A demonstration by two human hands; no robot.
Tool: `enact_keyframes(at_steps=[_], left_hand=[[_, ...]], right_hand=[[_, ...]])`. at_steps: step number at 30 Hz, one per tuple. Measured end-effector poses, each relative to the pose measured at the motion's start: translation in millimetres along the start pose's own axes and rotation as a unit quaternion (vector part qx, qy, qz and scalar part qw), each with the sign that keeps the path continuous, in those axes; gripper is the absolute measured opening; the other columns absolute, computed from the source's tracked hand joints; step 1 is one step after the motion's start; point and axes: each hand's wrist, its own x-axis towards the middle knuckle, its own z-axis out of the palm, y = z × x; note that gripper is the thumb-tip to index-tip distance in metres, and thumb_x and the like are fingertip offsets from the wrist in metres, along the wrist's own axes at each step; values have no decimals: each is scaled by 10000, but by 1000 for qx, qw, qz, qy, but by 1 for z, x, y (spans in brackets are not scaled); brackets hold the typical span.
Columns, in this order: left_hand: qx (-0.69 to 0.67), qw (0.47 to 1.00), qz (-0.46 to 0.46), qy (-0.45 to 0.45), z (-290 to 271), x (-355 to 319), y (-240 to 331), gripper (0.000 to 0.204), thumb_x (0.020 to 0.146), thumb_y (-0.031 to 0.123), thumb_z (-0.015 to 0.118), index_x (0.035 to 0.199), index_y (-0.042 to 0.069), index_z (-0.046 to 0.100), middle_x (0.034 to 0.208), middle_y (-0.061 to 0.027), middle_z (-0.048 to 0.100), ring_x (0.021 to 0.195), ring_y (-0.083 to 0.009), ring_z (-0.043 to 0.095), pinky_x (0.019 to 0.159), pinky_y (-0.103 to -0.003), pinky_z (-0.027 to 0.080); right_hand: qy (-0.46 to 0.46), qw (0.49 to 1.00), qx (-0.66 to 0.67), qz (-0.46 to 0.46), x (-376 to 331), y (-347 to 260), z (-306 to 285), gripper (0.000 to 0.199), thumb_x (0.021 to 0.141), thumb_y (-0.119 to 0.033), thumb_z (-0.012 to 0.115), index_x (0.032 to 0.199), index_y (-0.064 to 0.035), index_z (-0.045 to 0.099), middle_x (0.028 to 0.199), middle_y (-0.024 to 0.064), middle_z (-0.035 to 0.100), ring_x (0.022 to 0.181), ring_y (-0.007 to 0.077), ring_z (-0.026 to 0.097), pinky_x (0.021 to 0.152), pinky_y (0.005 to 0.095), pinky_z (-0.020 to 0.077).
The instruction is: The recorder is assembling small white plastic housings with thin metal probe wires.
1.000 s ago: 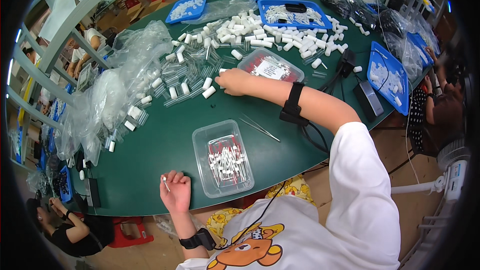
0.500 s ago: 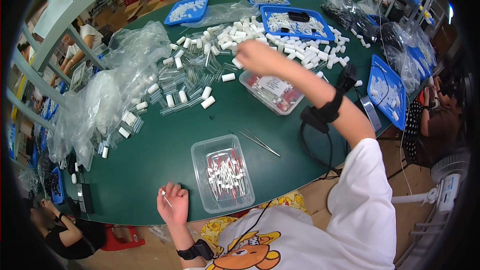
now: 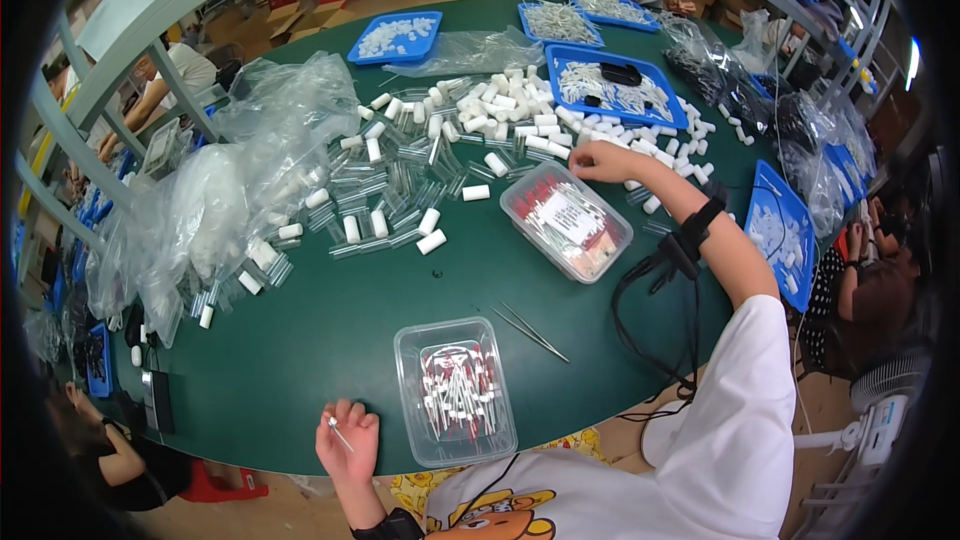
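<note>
Near the table's front edge my left hand (image 3: 348, 437) is turned palm up, its fingers curled around a thin white stick (image 3: 341, 434) with a small white collar. My right hand (image 3: 603, 161) reaches out to the far corner of a lidded clear box (image 3: 568, 220), beside the heap of white cylindrical caps (image 3: 505, 105). Its fingers are bent together and point down; whatever lies between them is hidden. Between my arms stands an uncovered clear plastic tub (image 3: 408, 395) holding many white and red sticks with white collars (image 3: 460, 390).
Metal tweezers (image 3: 533, 333) lie beyond the tub. Clear tubes (image 3: 405, 180) are scattered left of the caps, next to crumpled plastic bags (image 3: 215, 200). Blue trays (image 3: 680, 120) of small white parts stand farther back. A black cable (image 3: 640, 340) hangs by my right forearm.
My right hand has moved right, from over the cap heap to the lidded box's far corner. The view has tilted up, so things sit lower. My left hand still holds the stick.
</note>
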Motion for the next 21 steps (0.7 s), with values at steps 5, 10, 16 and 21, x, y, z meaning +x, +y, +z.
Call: enact_keyframes(at_steps=[5, 10, 16, 21], left_hand=[[6, 1000, -3, 1, 3, 0, 0, 59, 883, 147, 523, 853, 101, 546, 751, 17, 390, 714, -117, 369, 701, -276, 317], [4, 1000, 1, 28, -2, 0, 1, 74, 834, 155, 588, 822, 108, 532, 735, 11, 369, 708, -129, 357, 703, -295, 320], [22, 1000, 2, -5, -1, 2, 0, 36, 872, 144, 536, 870, 109, 529, 753, 16, 382, 718, -119, 371, 706, -286, 323], [12, 999, 15, 29, -5, 0, 0, 90, 851, 150, 567, 829, 99, 497, 741, 4, 374, 716, -133, 365, 707, -300, 327]], right_hand=[[24, 996, -74, 41, -5, -26, -6, 199, 799, -203, 613, 842, -8, 608, 770, 145, 620, 713, 268, 590, 656, 352, 456], [40, 997, -43, 46, -23, -56, -35, 221, 809, -227, 637, 841, -10, 611, 742, 118, 620, 706, 228, 598, 638, 335, 454], [52, 988, 109, 101, -18, -56, -75, 196, 835, -200, 625, 823, -4, 612, 763, 72, 652, 706, 127, 615, 649, 271, 480], [70, 965, 205, 149, 29, -21, -116, 232, 857, -243, 622, 848, -11, 609, 822, 68, 663, 718, 105, 625, 652, 233, 513]])
